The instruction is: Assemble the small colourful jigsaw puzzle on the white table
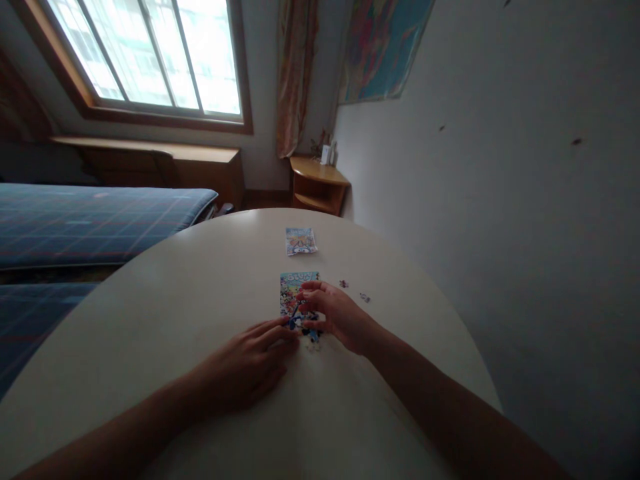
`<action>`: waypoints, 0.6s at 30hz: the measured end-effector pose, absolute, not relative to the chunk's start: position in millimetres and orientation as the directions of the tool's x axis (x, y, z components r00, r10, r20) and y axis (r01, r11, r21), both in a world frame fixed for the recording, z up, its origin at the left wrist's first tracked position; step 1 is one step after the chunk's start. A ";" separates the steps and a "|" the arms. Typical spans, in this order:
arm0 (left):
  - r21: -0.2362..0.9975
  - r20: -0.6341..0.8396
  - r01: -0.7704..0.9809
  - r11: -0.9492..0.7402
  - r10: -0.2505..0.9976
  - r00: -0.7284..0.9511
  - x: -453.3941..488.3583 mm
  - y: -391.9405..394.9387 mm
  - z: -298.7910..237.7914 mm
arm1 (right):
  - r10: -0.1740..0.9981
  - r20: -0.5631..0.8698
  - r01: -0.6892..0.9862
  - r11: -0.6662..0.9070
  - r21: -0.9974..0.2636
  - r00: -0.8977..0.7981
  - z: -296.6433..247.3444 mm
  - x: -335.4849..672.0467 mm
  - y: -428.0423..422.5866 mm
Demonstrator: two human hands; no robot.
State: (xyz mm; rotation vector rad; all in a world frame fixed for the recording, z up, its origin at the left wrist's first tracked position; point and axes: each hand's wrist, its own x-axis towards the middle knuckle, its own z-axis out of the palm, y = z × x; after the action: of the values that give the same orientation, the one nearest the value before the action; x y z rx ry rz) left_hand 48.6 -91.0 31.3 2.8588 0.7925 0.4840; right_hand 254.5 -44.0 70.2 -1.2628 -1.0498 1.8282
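A colourful cartoon jigsaw puzzle (290, 287) lies on the round white table (220, 280). My left hand (255, 360) rests low on the table, its fingers stretched toward the puzzle's lower left edge. Its fingertips meet dark blue puzzle pieces (295, 323) there. Over the puzzle's right side curves my right hand (333, 310), thumb and fingers apart; nothing plainly shows between them. It hides part of the picture. A few more loose pieces (313, 337) lie at the puzzle's bottom edge, below the right thumb.
Beyond the puzzle lies a small printed picture packet (301, 241). Two loose pieces, one reddish (344, 284) and one pale (365, 297), sit right of the puzzle. A blue plaid bed (100, 220) is at the left, a white wall (475, 220) at the right.
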 end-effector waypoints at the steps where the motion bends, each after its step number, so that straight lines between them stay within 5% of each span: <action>1: 0.207 0.273 0.476 -0.855 0.518 0.811 48.6 -91.0 31.1 | 0.861 -0.407 -0.082 -0.450 -0.889 -0.306 70.1 254.3 -44.1; 10: 0.223 0.262 0.474 -0.852 0.521 0.813 48.5 -91.8 33.7 | 0.891 -0.321 -0.031 -0.349 -0.937 -0.321 62.2 254.5 -41.9; 14: 0.210 0.255 0.471 -0.857 0.513 0.820 48.0 -92.0 33.1 | 0.924 -0.105 0.281 0.002 -0.960 -0.367 57.5 262.0 -39.8; 18: 0.207 0.261 0.473 -0.856 0.514 0.817 48.1 -92.1 32.0 | 0.844 0.145 0.531 0.448 -0.719 -0.516 57.1 270.6 -38.5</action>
State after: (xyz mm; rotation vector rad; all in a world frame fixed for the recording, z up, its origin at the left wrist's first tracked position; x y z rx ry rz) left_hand 48.1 -92.1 32.0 2.8666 0.7826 0.4688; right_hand 270.6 -38.5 57.1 -1.1513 -2.2117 0.8480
